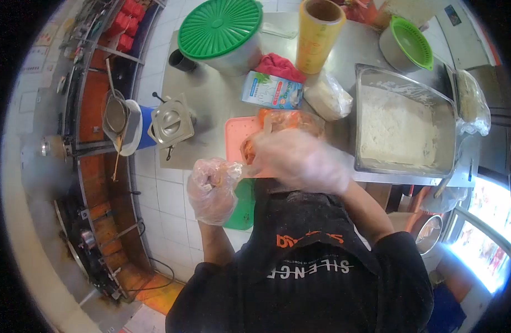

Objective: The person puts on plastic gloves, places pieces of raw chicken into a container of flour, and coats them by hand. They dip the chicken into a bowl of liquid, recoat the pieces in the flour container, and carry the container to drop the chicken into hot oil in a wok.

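Note:
Both hands wear clear plastic gloves. My left hand is closed at the left, beside the pink board, with bunched clear plastic at its fingers. My right hand is smeared by motion over the board's near right side, and its fingers cannot be made out. Between and beyond the hands, orange-red food lies on the board. A clear plastic bag with more orange-red food rests at the board's far side. Part of a green board shows below the pink one.
A deep metal tray of white powder stands right. Behind are a green-lidded tub, a yellow film roll, a blue-white packet, a bagged white block and a green basket. A lidded steel container stands left.

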Action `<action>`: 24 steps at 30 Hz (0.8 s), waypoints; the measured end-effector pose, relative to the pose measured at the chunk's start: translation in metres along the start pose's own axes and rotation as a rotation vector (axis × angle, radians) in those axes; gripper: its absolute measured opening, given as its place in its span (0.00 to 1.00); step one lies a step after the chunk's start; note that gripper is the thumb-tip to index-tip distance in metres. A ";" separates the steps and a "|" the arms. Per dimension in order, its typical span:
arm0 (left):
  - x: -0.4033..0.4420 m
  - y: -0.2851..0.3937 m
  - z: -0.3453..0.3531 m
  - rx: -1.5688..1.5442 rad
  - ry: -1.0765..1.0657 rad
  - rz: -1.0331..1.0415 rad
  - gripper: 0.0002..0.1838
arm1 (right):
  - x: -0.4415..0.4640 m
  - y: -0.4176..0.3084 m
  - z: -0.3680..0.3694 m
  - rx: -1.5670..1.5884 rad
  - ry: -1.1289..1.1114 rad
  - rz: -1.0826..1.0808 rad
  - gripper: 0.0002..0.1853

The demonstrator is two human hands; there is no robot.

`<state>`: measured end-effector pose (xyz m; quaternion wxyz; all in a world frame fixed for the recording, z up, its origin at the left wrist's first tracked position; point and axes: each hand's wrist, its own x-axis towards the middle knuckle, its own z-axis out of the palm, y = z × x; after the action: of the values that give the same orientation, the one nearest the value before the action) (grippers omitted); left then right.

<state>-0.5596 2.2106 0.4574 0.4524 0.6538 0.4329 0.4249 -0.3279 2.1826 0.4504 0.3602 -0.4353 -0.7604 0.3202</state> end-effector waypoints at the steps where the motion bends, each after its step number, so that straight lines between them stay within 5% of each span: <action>1: -0.001 -0.006 0.005 0.016 0.015 -0.019 0.09 | 0.005 0.004 0.010 -0.151 -0.123 0.035 0.17; 3: -0.007 -0.016 0.012 0.058 0.060 -0.067 0.09 | 0.003 0.026 0.047 -0.438 -0.380 0.100 0.16; 5: -0.011 -0.023 0.013 0.292 -0.033 -0.010 0.08 | -0.019 0.053 0.056 -0.236 -0.341 0.008 0.16; 6: -0.022 -0.049 0.014 0.120 -0.075 -0.156 0.08 | -0.017 0.063 0.054 -0.134 -0.342 -0.085 0.16; 8: -0.028 -0.044 0.016 0.056 -0.203 -0.324 0.10 | 0.005 0.041 0.048 0.073 -0.421 0.195 0.17; 11: -0.023 -0.036 0.036 0.124 -0.166 0.124 0.12 | -0.001 0.048 0.061 -0.539 -0.621 0.234 0.19; 13: -0.034 -0.044 0.042 0.133 -0.019 0.331 0.10 | 0.018 0.062 0.087 -0.621 -0.630 0.059 0.19; 16: -0.043 -0.049 0.048 0.104 -0.005 0.217 0.11 | 0.042 0.079 0.122 -0.679 -0.633 -0.123 0.18; 20: -0.051 -0.041 0.034 0.104 0.266 0.066 0.13 | 0.039 0.086 0.133 -0.644 -0.482 -0.434 0.18; 22: -0.080 -0.105 0.041 -0.193 0.342 -0.372 0.13 | 0.031 0.080 0.131 -0.679 -0.413 -0.498 0.18; 23: -0.093 -0.173 0.054 0.236 0.547 -0.064 0.14 | 0.030 0.066 0.126 -0.756 -0.475 -0.402 0.15; 24: -0.100 -0.201 0.055 0.270 0.622 -0.103 0.15 | 0.030 0.053 0.121 -0.837 -0.538 -0.308 0.12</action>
<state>-0.5704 2.1468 0.2361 0.2287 0.5243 0.6348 0.5194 -0.4160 2.2101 0.3512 -0.0101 -0.3273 -0.9443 0.0324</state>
